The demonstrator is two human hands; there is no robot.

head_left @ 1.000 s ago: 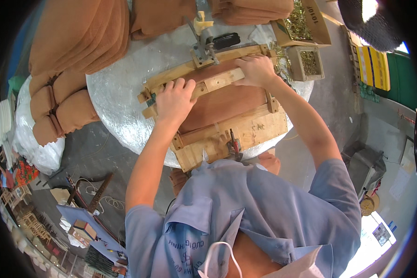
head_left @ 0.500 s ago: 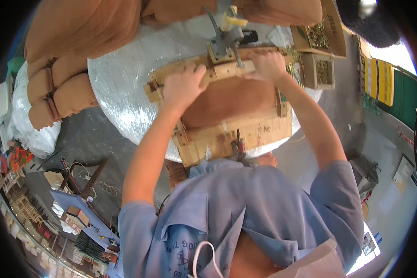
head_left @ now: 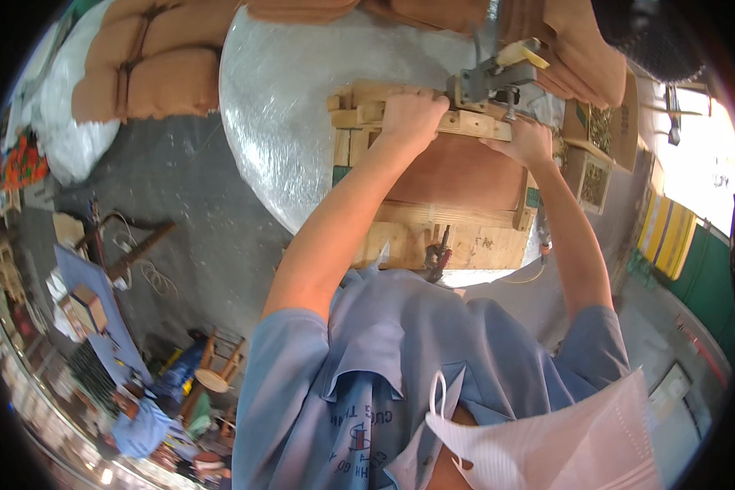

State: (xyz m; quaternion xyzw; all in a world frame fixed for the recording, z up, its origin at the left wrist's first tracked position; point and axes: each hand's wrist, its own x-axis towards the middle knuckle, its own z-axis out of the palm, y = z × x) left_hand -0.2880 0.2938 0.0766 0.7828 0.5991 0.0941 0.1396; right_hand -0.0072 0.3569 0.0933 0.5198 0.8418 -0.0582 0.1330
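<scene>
A wooden frame jig (head_left: 490,243) lies in front of me with a brown padded panel (head_left: 457,173) inside it. Across the panel's far edge runs a wooden bar (head_left: 472,124). My left hand (head_left: 416,117) is closed over the left part of this bar, its fingers curled over the far side. At the bar's right end my right hand (head_left: 527,143) is closed too, with the fingertips partly hidden. Between the hands, a metal toggle clamp (head_left: 483,84) with a yellowish grip stands at the jig's far edge. A red-handled clamp (head_left: 439,257) sits at the near edge.
The jig rests on a round table covered in clear plastic film (head_left: 282,98). Brown cushions (head_left: 171,82) are stacked to the far left, others beyond the table. Boxes of small metal fasteners (head_left: 594,181) stand at the right. A person in blue (head_left: 139,429) is at the lower left.
My view has shifted, so the table and jig appear farther right. Both hands remain on the wooden bar; the left hand now shows nearer the toggle clamp.
</scene>
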